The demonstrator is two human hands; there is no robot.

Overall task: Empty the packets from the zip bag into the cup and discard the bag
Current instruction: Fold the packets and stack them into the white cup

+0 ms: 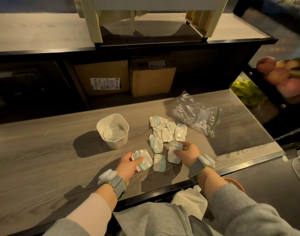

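A white cup [114,143] stands on the wooden counter with a few white-and-blue packets [113,133] inside. Several more packets [166,132] lie loose on the counter to the cup's right. My left hand [127,165] grips a small stack of packets [142,160] near the front edge. My right hand [188,153] pinches a packet [174,151] at the near end of the pile. The clear zip bag [195,114] with a green seal lies crumpled and flat behind the pile, to the right.
The grey wooden counter [52,159] has a black front edge. Behind it, cardboard boxes [105,77] sit on a lower shelf under a cream machine [145,17]. Peaches [280,74] and green fruit [248,92] are at the right.
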